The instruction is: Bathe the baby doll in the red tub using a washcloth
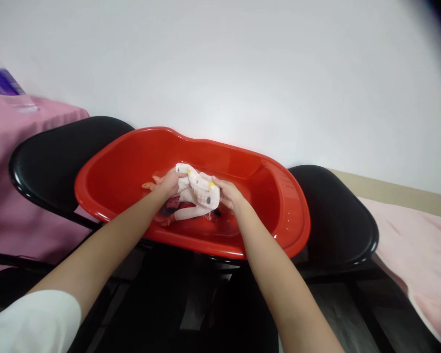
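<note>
Where a plain white wall (242, 73) fills the upper background, a long, glossy red baby bathtub (220, 146) stretches across the middle of the view. Its left end overlaps one black padded seat (69, 157), and its right end overlaps a second black seat (340, 215). At far left hangs a pink cloth (7, 142); at far right spreads a paler pink cloth (422, 245). A clear plastic container with a purple label (5, 83) stands on the left cloth, cut off by the edge of the view.

Inside the tub lies a small doll (187, 197), its bare feet toward the left end and one white-sleeved arm stretched toward the near side. Over its body is a white fabric piece (202, 190) with yellow and grey printed patches, bunched between the person's two hands. The left hand (171, 182) grips its left edge, fingertips lying against the material. The right hand (228, 193) pinches the opposite edge, thumb on top; its other fingers are mostly hidden beneath, so their exact curl cannot be told.
</note>
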A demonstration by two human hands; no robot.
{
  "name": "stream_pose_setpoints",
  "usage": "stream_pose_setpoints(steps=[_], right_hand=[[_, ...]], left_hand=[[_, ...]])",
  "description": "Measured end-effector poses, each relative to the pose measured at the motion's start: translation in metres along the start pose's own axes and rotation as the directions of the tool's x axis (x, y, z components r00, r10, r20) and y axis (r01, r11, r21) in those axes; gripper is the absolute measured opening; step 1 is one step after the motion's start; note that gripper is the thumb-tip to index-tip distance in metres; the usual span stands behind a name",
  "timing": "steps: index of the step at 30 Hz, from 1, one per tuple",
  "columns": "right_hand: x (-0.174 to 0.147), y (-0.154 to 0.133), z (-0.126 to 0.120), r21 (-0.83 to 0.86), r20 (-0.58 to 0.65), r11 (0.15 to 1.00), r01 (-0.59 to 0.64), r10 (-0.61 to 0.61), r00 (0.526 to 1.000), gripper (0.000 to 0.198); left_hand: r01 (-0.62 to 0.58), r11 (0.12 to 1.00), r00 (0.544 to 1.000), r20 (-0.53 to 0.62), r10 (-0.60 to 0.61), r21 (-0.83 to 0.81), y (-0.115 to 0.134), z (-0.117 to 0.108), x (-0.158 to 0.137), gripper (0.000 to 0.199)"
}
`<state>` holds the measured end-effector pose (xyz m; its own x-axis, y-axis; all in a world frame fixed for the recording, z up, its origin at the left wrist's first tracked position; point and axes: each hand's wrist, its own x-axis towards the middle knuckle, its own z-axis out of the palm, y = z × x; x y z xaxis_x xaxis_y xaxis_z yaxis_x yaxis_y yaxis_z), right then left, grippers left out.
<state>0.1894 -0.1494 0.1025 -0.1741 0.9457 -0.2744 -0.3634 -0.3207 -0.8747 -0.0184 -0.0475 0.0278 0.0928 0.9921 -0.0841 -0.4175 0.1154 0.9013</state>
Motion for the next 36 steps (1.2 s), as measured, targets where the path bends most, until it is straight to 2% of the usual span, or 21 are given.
stream_pose_setpoints(steps=[4, 6, 8, 10, 12, 14, 16, 17, 18, 20, 22, 24, 26, 30, 36], right_hand=[[0.005, 0.003, -0.006, -0.012, -0.012, 0.988, -0.156, 0.156, 0.988, 0.014], [0.007, 0.004, -0.008, -0.038, -0.008, 0.980, -0.193, 0.193, 0.981, 0.018], [0.009, 0.007, -0.010, -0.087, -0.086, 0.976, -0.199, 0.191, 0.978, 0.025], [0.011, 0.010, -0.010, -0.150, -0.244, 0.976, -0.155, 0.116, 0.963, 0.040], [0.013, 0.010, -0.011, -0.194, -0.401, 0.979, -0.054, -0.029, 0.916, 0.058], [0.014, 0.006, -0.013, -0.172, -0.464, 0.981, 0.089, -0.160, 0.871, 0.067], [0.015, 0.001, -0.015, -0.071, -0.444, 0.978, 0.198, -0.209, 0.871, 0.066], [0.014, -0.001, -0.016, -0.005, -0.415, 0.979, 0.203, -0.187, 0.891, 0.064], [0.013, -0.003, -0.017, 0.057, -0.372, 0.986, 0.158, -0.126, 0.920, 0.060], [0.011, -0.004, -0.018, 0.133, -0.255, 0.991, -0.030, 0.063, 0.965, 0.052], [0.008, -0.003, -0.018, 0.134, -0.128, 0.973, -0.189, 0.207, 0.970, 0.044], [0.007, -0.001, -0.017, 0.106, -0.037, 0.970, -0.218, 0.223, 0.974, 0.038], [0.008, -0.001, -0.017, 0.088, 0.004, 0.979, -0.181, 0.182, 0.983, 0.032], [0.014, 0.001, -0.018, 0.113, -0.090, 0.991, -0.075, 0.086, 0.992, 0.020], [0.021, 0.001, -0.018, 0.173, -0.206, 0.985, 0.013, 0.023, 0.978, 0.013]], left_hand=[[0.003, 0.997, 1.000, -0.002, -0.004, -0.073, 0.008, 0.010, -0.009, 0.042], [-0.006, 0.994, 1.000, 0.016, 0.007, -0.105, 0.012, 0.013, -0.013, 0.043], [-0.010, 0.993, 1.000, 0.018, 0.012, -0.115, 0.014, 0.014, -0.015, 0.042], [-0.006, 0.993, 1.000, 0.030, 0.010, -0.118, 0.015, 0.014, -0.017, 0.041], [0.005, 0.993, 0.998, 0.059, 0.002, -0.114, 0.016, 0.014, -0.017, 0.041], [0.009, 0.993, 0.997, 0.079, 0.001, -0.117, 0.017, 0.013, -0.017, 0.039], [0.003, 0.991, 0.995, 0.094, 0.010, -0.137, 0.018, 0.012, -0.015, 0.037], [0.003, 0.989, 0.994, 0.106, 0.013, -0.151, 0.019, 0.012, -0.015, 0.036], [0.011, 0.986, 0.993, 0.121, 0.009, -0.164, 0.019, 0.012, -0.014, 0.036], [0.041, 0.982, 0.989, 0.149, -0.014, -0.182, 0.020, 0.012, -0.014, 0.036], [0.067, 0.980, 0.987, 0.156, -0.037, -0.189, 0.020, 0.012, -0.015, 0.035], [0.080, 0.980, 0.989, 0.139, -0.055, -0.181, 0.020, 0.011, -0.016, 0.034], [0.079, 0.985, 0.992, 0.106, -0.063, -0.156, 0.018, 0.010, -0.014, 0.035], [0.040, 0.994, 0.999, 0.019, -0.039, -0.101, 0.012, 0.006, -0.007, 0.032], [-0.017, 0.995, 1.000, 0.000, 0.017, -0.099, 0.009, 0.005, -0.006, 0.025]])
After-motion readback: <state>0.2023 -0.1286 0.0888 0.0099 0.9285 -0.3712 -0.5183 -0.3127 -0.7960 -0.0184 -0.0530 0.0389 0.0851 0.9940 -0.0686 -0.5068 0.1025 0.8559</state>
